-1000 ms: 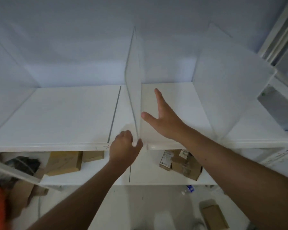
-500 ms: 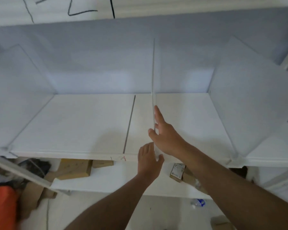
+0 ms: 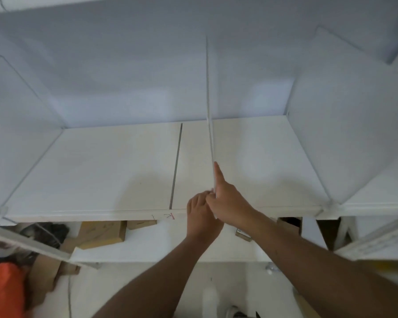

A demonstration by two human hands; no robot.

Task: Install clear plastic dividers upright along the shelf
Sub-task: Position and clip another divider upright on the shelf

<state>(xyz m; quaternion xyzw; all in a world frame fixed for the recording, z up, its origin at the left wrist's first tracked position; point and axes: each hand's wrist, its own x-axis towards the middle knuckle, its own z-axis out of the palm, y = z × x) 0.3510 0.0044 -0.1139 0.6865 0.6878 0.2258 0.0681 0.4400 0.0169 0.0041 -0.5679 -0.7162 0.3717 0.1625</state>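
Note:
A clear plastic divider (image 3: 209,106) stands upright near the middle of the white shelf (image 3: 106,166), seen almost edge-on as a thin pale line running front to back. My right hand (image 3: 228,200) lies flat against its right face at the front, forefinger stretched along the panel. My left hand (image 3: 201,216) is closed around the divider's front lower edge at the shelf lip, touching my right hand. Two more dividers stand upright: one at the left end (image 3: 16,125), one at the right (image 3: 345,115).
A dark seam (image 3: 176,166) runs front to back in the shelf, left of the held divider. A lower shelf (image 3: 161,239) carries cardboard boxes (image 3: 101,234). An orange object (image 3: 2,290) lies at the bottom left. Red marks (image 3: 168,216) sit on the shelf lip.
The view has shifted, so the divider now shows edge-on. My right hand has drawn back toward the front edge, and my left hand has closed in against it at the divider's front.

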